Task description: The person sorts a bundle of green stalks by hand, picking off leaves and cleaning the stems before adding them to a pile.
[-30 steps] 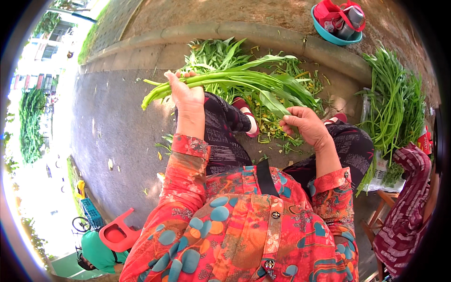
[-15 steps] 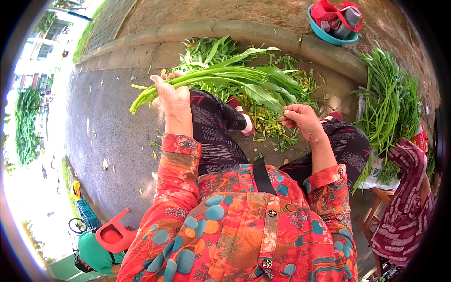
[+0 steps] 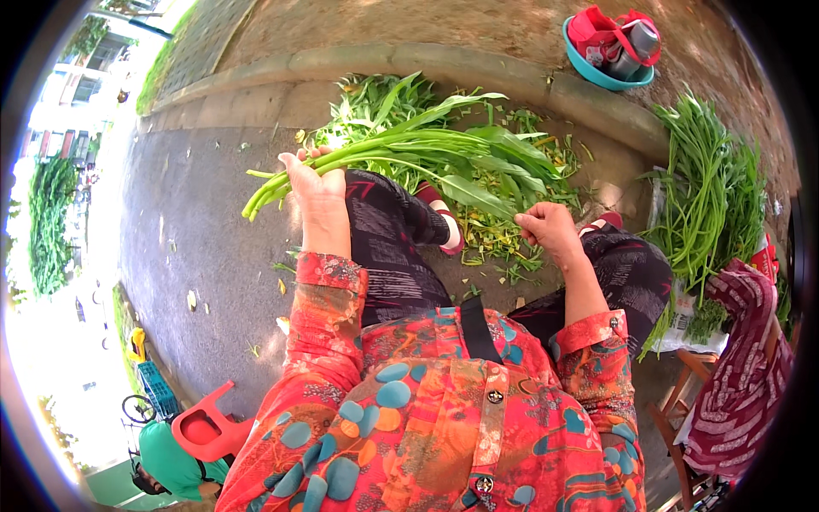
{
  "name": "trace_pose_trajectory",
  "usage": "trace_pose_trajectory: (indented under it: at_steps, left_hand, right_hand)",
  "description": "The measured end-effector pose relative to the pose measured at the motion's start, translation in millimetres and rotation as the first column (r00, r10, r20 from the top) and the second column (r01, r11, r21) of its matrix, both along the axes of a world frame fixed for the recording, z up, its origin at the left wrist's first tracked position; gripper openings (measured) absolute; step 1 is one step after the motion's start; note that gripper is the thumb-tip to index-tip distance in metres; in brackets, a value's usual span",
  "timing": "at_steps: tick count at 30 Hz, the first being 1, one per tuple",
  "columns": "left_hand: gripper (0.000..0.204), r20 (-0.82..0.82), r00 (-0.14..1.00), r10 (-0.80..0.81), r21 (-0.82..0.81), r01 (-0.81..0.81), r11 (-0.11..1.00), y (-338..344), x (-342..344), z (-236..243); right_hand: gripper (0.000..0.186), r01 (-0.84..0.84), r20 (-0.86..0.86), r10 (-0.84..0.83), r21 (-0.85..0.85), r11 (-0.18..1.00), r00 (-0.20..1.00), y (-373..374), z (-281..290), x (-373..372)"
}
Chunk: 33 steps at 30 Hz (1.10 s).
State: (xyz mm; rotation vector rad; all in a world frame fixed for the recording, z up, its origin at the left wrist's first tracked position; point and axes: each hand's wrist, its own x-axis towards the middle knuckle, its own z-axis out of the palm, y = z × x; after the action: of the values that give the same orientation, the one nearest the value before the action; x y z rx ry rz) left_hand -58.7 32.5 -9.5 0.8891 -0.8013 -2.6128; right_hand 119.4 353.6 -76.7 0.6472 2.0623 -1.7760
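Observation:
My left hand [image 3: 317, 189] is closed around the stems of a bunch of water spinach [image 3: 409, 147], its pale cut ends poking out to the left. The long leaves spread rightward above my knees. At the tip of one drooping leaf, my right hand [image 3: 553, 229] pinches with thumb and fingers. Beneath the bunch lies a pile of loose greens [image 3: 375, 107]. Green and yellowed leaf scraps [image 3: 503, 256] cover the ground between my feet.
A large heap of water spinach [image 3: 712, 188] lies at right, partly on a white sack [image 3: 682, 320]. Behind the curb [image 3: 409, 58] sits a blue basin [image 3: 589, 72] with a red bag and a flask. A wooden chair with maroon cloth [image 3: 738, 384] stands at lower right, a red stool [image 3: 205, 427] at lower left.
The right hand has shifted slightly right and down with the leaf tip still pinched. The left hand keeps its hold on the bunch; the whole view has moved a little.

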Motion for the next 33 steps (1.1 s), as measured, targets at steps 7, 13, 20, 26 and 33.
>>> trace_pose_trajectory:
  at_steps: [7,13,20,26,33]
  left_hand:
    - [0.040,-0.007,0.997,0.076,0.062,-0.075,0.995,-6.3,-1.4,-5.3]
    - [0.040,-0.163,0.986,0.042,0.040,-0.036,0.999,4.3,5.9,-3.4]
    - [0.042,-0.339,0.941,0.008,-0.014,-0.013,1.000,3.1,7.4,1.1]
    - [0.044,-0.366,0.927,-0.081,-0.145,0.029,0.989,9.0,11.6,13.0]
    - [0.044,-0.243,0.965,-0.097,-0.157,0.059,0.986,-10.2,-5.9,-9.8]
  right_hand:
    - [0.011,0.014,-0.077,-0.021,-0.081,0.997,0.997,-4.1,-9.1,3.1]
    - [0.014,0.043,-0.052,-0.046,-0.056,0.998,0.998,-5.8,-14.8,3.6]
    - [0.019,0.073,0.017,-0.073,0.003,0.997,0.997,-13.3,-27.4,6.3]
    - [0.018,0.142,-0.016,-0.147,-0.166,0.976,0.989,-15.3,-25.1,9.1]
    - [0.019,0.193,0.028,-0.191,-0.209,0.959,0.981,-11.9,-40.6,11.6]
